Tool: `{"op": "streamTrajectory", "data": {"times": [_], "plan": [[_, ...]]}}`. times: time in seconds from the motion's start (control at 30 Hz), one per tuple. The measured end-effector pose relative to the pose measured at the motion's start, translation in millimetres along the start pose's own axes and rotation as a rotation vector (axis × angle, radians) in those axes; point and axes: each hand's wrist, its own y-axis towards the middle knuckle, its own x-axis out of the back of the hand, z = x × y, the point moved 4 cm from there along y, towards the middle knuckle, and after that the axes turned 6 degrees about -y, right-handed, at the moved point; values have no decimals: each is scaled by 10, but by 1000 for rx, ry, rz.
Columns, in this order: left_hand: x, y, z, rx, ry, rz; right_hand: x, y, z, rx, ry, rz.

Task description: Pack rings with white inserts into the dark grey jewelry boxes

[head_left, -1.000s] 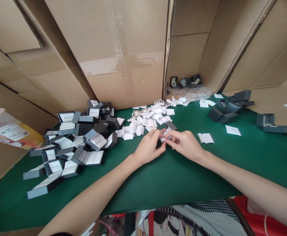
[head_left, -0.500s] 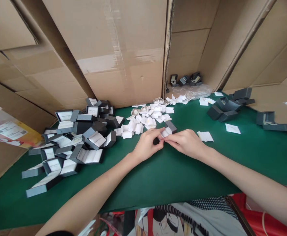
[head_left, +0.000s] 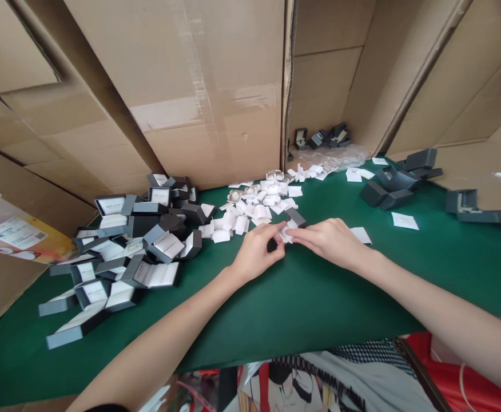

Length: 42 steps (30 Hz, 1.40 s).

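In the head view, the bare left hand [head_left: 259, 252] grips a small dark-grey, white-lined box [head_left: 295, 216] above the green tabletop [head_left: 310, 309], and the bare right hand [head_left: 336, 240] meets it, fingertips at the white lining, whether pinching I cannot tell; just beyond lies a heap of small folded white pieces [head_left: 259, 203], leftward a pile of open grey boxes [head_left: 160, 243]

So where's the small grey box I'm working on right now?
In the head view, the small grey box is just right of centre, between your left hand and right hand, beside the pile of white pieces on the green table.
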Motion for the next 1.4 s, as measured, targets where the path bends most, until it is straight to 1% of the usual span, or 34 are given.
{"op": "streamTrajectory", "data": {"times": [0.2,0.3,0.4,0.5,0.6,0.67,0.77,0.9,1.07,1.13,1.23,1.4], "plan": [[-7,15,-15,10,-42,-31,-19,-3,20,-15,-27,-83],[-8,21,-5,16,-62,-47,-15,-21,47,-15,-59,-206],[-17,24,24,19,-46,-50,-20,-46,101,37,-143,-344],[-31,26,56,17,-29,-42,-27,-48,166,121,-239,-432],[-35,30,75,14,-28,-50,-13,-31,198,178,-256,-493],[-39,33,83,11,-31,-55,-13,-17,185,166,-251,-492],[-51,35,99,14,-32,-55,-42,-8,139,106,-257,-439],[-59,32,122,33,-45,-68,-95,-4,106,20,-274,-356],[-60,31,130,48,-63,-58,-153,18,137,-71,-294,-224],[-59,31,133,63,-81,-57,-177,22,143,-86,-299,-180],[-52,31,125,65,-104,-57,-204,17,139,-33,-297,-174],[-39,24,120,30,-45,-59,-201,-12,109,119,-254,-253]]}}
